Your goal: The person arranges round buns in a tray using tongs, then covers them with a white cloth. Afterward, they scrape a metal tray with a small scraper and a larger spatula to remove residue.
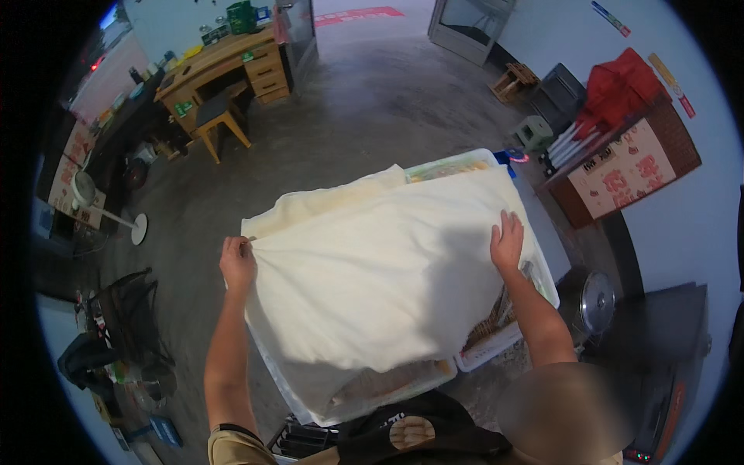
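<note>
A large cream cloth (364, 271) lies spread over several white plastic trays, with creases fanning out from its left edge. My left hand (236, 262) pinches that left edge, and folds run from its fingertips. On the right part of the cloth rests my right hand (508, 240), its fingers stretched out and apart. Beneath the cloth's front edge shows a white tray (453, 370) with brownish contents, too covered to name. Another tray rim (552, 293) sticks out past my right forearm. At the far side, an uncovered tray corner (449, 164) holds something yellowish.
A wooden desk (267, 77) and stool (223, 124) stand far left. A white fan (139, 229) is at the left. To the right are a metal pot (595, 298), a brown board (674, 143), a red cloth bundle (624, 85) and small stools (533, 132).
</note>
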A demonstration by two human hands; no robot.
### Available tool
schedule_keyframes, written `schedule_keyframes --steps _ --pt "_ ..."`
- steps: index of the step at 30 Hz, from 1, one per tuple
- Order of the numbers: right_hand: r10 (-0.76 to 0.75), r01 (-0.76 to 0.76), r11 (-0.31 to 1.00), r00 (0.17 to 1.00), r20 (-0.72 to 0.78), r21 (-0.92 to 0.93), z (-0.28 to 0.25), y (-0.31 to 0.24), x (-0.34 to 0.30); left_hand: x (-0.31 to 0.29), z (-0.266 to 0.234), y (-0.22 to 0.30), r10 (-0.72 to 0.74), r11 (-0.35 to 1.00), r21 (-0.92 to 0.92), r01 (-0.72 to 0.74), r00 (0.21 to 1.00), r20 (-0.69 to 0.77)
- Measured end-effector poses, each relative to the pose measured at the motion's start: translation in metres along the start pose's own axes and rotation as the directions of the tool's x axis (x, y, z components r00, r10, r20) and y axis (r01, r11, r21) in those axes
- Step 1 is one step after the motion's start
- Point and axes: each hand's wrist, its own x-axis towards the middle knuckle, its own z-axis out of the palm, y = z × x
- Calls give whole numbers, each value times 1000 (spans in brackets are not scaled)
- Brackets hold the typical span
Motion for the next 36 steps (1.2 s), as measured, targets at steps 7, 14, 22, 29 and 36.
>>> schedule_keyframes --steps 7,14,22,29,36 --pt "409 -401 908 912 43 -123 -33 111 -83 -10 26 31 -21 993 118 13 998 62" --pt "552 -557 830 818 -163 14 -61 87 -125 -136 7 108 86 993 76 -89 995 50" --pt "907 -899 408 380 181 -157 -37 63 -164 -296 -16 197 -173 984 -21 177 976 134" --pt "675 -793 -338 172 718 507 -47 51 -152 -393 -72 292 -507 862 -48 505 859 -64" --pt "220 -709 -441 509 832 550 -105 -120 -138 -505 -74 382 -622 781 -44 624 767 -159"
